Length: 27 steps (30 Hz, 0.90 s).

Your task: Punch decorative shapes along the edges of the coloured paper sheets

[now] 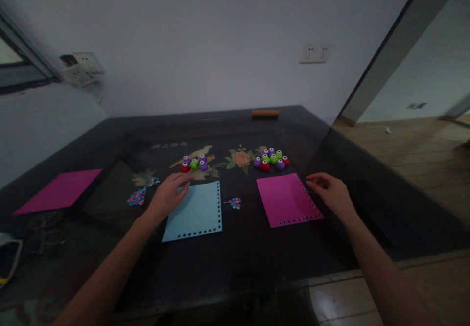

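My left hand (170, 195) rests over the upper left part of a light blue sheet (196, 206), with fingers stretched out and thumb apart. Small dark holes run along that sheet's right and bottom edges. Beside the right edge of a pink sheet (282, 198), holed the same way, is my right hand (328, 194). Its thumb and forefinger reach toward the edge with a small gap between them, and I see nothing held there. Between the sheets lies a little heap of pink and blue bits (235, 202).
Small red, green and purple pieces with white round tops stand behind the blue sheet (194, 163) and behind the pink one (272, 158). More coloured bits (137, 197) and another pink sheet (60, 191) lie left. An orange-brown bar (265, 113) sits at the dark table's back edge.
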{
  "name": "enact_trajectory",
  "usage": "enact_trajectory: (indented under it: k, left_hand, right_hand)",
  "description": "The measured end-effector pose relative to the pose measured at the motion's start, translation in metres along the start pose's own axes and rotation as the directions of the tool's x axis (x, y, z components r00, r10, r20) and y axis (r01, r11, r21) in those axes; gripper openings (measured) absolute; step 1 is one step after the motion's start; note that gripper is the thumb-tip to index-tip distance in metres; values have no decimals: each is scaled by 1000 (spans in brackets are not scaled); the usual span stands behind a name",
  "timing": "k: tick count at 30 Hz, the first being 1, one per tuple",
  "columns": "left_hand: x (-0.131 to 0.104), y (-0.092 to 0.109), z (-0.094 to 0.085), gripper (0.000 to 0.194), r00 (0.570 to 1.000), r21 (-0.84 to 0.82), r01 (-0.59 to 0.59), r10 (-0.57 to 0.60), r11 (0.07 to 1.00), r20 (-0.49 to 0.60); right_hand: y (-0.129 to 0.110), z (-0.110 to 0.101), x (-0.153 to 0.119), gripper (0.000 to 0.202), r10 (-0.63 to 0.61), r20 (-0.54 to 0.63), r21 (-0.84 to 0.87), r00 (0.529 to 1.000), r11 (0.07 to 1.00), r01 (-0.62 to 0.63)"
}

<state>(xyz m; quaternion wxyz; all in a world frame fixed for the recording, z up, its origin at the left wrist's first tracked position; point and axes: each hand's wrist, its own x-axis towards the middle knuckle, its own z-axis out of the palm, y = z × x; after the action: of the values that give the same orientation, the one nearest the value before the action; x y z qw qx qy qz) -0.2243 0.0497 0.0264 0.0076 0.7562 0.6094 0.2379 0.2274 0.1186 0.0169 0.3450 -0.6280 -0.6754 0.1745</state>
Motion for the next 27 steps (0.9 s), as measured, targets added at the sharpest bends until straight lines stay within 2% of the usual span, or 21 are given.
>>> enact_trajectory:
  k: [3,7,10,13,16,18,22,27]
  left_hand:
    - [-5,-24,-1,27,999,1,47,-47,999,-26]
    - [-8,-28,-5,27,1000,-35,16,-15,999,14]
    - [-11,-25,-9,28,997,-50,4,0,999,83]
    - [-15,-26,-11,32,989,-85,20,-7,996,147]
    - [-17,-28,-10,45,979,-75,48,-32,996,201]
    - [-17,-29,-8,53,975,-35,54,-45,998,220]
    - [-17,-31,-4,60,969,12,62,-63,998,237]
    - [-18,-33,-3,61,965,15,64,-66,998,252]
  right_hand:
    - [-34,0,0,21,-79,-11,51,997,996,80]
    - [-99,18,-2,16,-250,69,138,966,961,239]
    - [-144,51,-3,16,-402,235,203,885,911,359]
    - [-171,93,-4,22,-507,387,131,770,857,498]
    - [-183,130,-5,31,-558,497,-44,664,749,662]
    - [-185,147,-5,36,-568,527,-74,632,710,700]
    - [-183,162,-6,47,-580,554,-112,597,659,744]
    - [-182,164,-8,42,-588,552,-159,591,622,767]
